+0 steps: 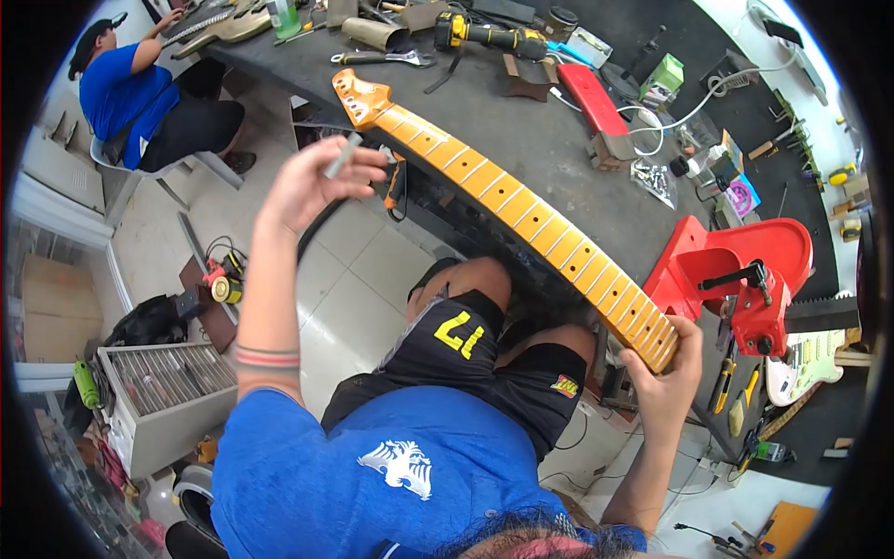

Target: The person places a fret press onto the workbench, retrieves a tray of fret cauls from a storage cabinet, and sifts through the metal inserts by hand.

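Observation:
A maple guitar neck (521, 212) with black dot inlays and metal frets lies slantwise along the bench's near edge, its headstock (361, 97) at the upper left. My right hand (672, 352) grips the neck's heel end at the lower right, thumb on the near side. Raised beside the headstock, apart from the neck, my left hand (321, 182) has a small grey stick-like piece (343, 156) between its fingers. What exactly that piece is cannot be made out.
On the dark workbench (549, 140) lie a yellow cordless drill (489, 37), an adjustable wrench (396, 59) and a red case (593, 98). A red vise (745, 279) stands to the right. Another person (135, 93) sits at the upper left. A slotted box (168, 391) stands lower left.

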Demonstrator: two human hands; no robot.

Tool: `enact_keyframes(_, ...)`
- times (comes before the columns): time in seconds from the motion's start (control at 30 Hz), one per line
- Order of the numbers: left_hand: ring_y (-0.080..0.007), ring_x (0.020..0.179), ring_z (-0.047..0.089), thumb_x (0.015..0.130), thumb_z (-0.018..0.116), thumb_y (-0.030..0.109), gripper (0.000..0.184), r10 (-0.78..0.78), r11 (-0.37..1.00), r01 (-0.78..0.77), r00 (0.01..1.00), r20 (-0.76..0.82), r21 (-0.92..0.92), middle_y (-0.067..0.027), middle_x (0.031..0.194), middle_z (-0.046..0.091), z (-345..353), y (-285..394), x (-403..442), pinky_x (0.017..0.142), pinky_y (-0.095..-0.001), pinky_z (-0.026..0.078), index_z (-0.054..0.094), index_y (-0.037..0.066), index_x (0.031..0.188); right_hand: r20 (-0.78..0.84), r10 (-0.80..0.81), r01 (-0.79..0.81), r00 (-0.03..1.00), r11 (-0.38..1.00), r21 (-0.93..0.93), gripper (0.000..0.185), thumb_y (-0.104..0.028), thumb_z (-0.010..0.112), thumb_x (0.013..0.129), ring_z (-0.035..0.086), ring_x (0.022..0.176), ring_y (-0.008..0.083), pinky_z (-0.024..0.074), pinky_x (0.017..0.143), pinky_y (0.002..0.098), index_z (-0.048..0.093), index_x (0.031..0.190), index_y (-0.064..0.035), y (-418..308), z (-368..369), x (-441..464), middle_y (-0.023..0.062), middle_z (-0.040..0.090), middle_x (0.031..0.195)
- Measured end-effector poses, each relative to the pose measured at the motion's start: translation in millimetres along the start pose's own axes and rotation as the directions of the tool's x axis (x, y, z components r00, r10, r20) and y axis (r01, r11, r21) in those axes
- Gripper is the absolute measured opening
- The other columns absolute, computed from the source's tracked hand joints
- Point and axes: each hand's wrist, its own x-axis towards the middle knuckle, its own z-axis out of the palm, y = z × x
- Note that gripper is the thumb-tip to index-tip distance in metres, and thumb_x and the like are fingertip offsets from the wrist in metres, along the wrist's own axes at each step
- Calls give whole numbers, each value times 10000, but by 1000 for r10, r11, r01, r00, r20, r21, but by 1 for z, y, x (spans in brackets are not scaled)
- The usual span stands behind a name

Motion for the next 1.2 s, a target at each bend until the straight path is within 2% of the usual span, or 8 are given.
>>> enact_keyframes(0.3, -416, 1403, 660, 1161, 455, 205, 299, 206, 978, -208, 965, -164, 8, -304, 1531, 628, 31, -33, 34, 1127, -498, 606, 549, -17, 1339, 122, -239, 262, 963, 938, -226, 627, -253, 978, 822, 703, 1118, 378, 556, 977, 465, 641, 1277, 17, 28, 51, 84, 176, 705, 1144)
enact_keyframes(0.4, -381, 1244, 743, 1167, 493, 296, 380, 228, 970, -206, 958, -177, 132, -264, 1394, 720, 32, -27, 34, 1058, -488, 626, 578, -11, 1375, 118, -389, 405, 914, 841, -359, 621, -275, 973, 822, 691, 1104, 420, 560, 971, 503, 666, 1275, 20, 47, 67, 110, 194, 720, 1130)
enact_keyframes(0.5, -330, 1189, 766, 1132, 590, 289, 434, 196, 980, -199, 946, -259, 14, -202, 1320, 752, 31, -44, 35, 1008, -437, 619, 610, -14, 1443, 144, -240, 279, 960, 811, -515, 564, -533, 903, 843, 702, 1095, 386, 573, 940, 523, 793, 1133, -62, 45, 77, 111, 173, 742, 1104)
enact_keyframes(0.67, -97, 830, 491, 1160, 577, 263, 323, 187, 982, -186, 969, 158, -27, 4, 932, 514, 105, -58, 43, 766, -285, 468, 614, 47, 1397, -202, -484, 366, 851, 824, -433, 386, -322, 849, 786, 648, 1090, 376, 496, 962, 533, 695, 1060, -98, 37, 78, 66, 141, 696, 1076)
enact_keyframes(0.77, -105, 763, 452, 1195, 528, 196, 144, 117, 993, -98, 850, 514, -65, -6, 889, 492, 228, -54, -1, 676, -263, 380, 582, 63, 1200, -199, -395, 378, 897, 918, -121, 476, -336, 864, 866, 681, 1088, 365, 519, 965, 492, 698, 1189, -28, -6, 45, -13, 139, 717, 1093)
enact_keyframes(0.83, -112, 809, 512, 1160, 595, 206, 170, 95, 984, -177, 571, 816, 10, -56, 979, 580, 276, -72, 4, 723, -268, 450, 574, 52, 1228, -70, -36, 61, 997, 913, 403, 462, -311, 853, 912, 709, 1058, 353, 547, 931, 463, 683, 1223, -14, -53, -1, -70, 136, 737, 1059)
enact_keyframes(0.97, -95, 816, 543, 1175, 588, 156, 107, 25, 986, -165, 255, 967, 19, -20, 948, 595, 379, -109, -22, 741, -249, 427, 562, 56, 1147, -509, -38, 143, 860, 975, 169, 306, -211, 791, 961, 747, 935, 365, 574, 838, 467, 672, 1167, -19, -63, -23, -135, 158, 744, 962)
enact_keyframes(1.2, -86, 868, 535, 1193, 570, 179, 175, -20, 999, 39, -37, 999, 22, -15, 958, 605, 500, -155, -88, 776, -242, 423, 612, 12, 1227, -801, 98, -151, 591, 988, 9, 208, -174, 776, 956, 729, 1005, 384, 557, 860, 499, 700, 1053, -7, -71, -66, -233, 161, 755, 981)
